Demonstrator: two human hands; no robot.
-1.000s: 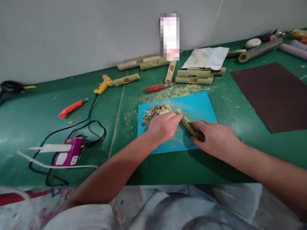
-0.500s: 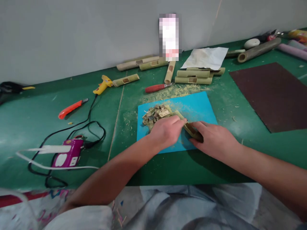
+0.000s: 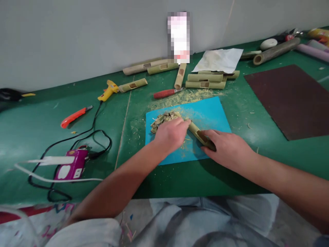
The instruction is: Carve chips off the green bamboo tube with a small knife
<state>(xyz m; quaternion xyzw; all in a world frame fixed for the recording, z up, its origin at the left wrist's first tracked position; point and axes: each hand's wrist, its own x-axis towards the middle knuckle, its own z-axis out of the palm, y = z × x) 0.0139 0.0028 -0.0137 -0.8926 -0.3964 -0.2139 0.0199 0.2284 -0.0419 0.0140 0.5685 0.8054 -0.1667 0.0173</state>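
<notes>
"What does the right hand (image 3: 228, 148) hide?"
"Part of the bamboo tube's (image 3: 194, 130) near end. Whether the left hand (image 3: 171, 133) grips anything cannot be told; it covers some chips (image 3: 162, 120)."
"Elsewhere?"
"The upright panel (image 3: 179, 37) is pixelated; the right edge crops the brown sheet (image 3: 289, 103)."

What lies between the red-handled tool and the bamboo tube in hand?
In the head view: pale shavings on the green table, then the dusted blue sheet, up to the bamboo tube.
</notes>
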